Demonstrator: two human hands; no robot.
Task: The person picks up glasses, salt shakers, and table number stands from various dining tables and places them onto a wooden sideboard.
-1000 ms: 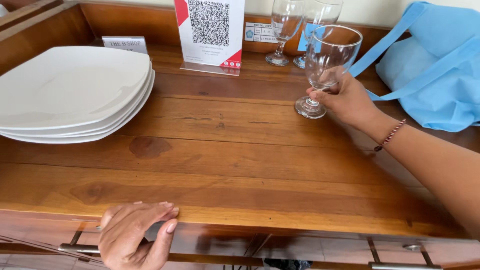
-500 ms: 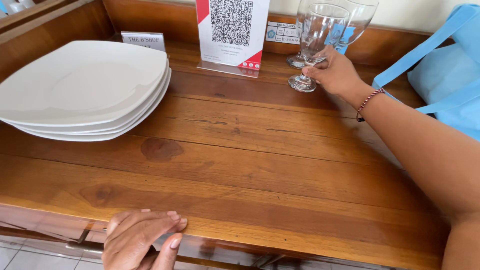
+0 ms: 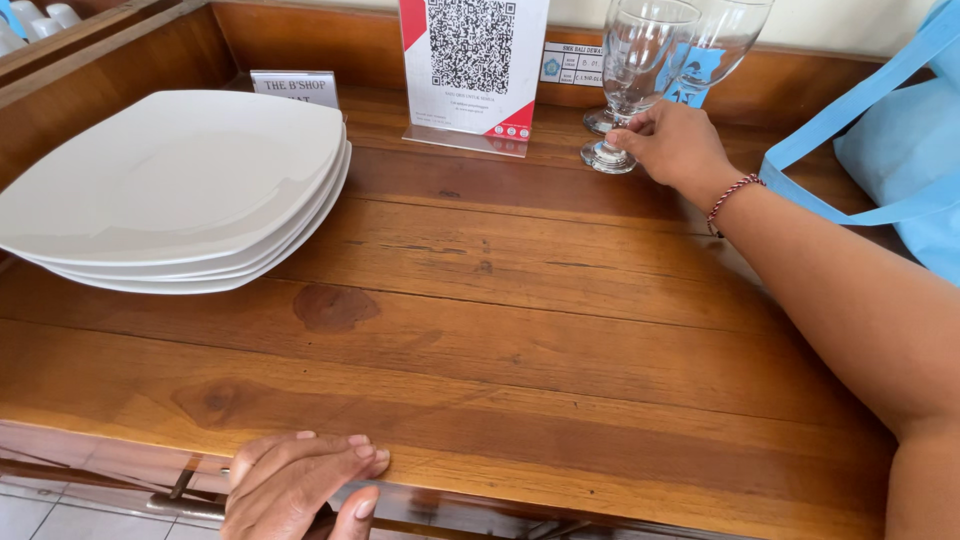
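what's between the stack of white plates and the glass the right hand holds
In the head view, an upright code card in a clear stand sits between the plates and the glass.

On the tabletop (image 3: 560, 330), a stack of plates (image 3: 175, 190) sits at ten o'clock from the middle. Behind it, at eleven, stands a small sign card (image 3: 295, 88). A card stand (image 3: 472, 68) rises at twelve, against the back rail. At one o'clock a stemmed glass (image 3: 628, 85) stands upright, a second glass (image 3: 720, 45) just behind it. A bag (image 3: 900, 150) lies at two o'clock. The right hand (image 3: 680, 150) touches the nearer glass's foot; the left hand (image 3: 295, 485) rests at the front edge, at seven.
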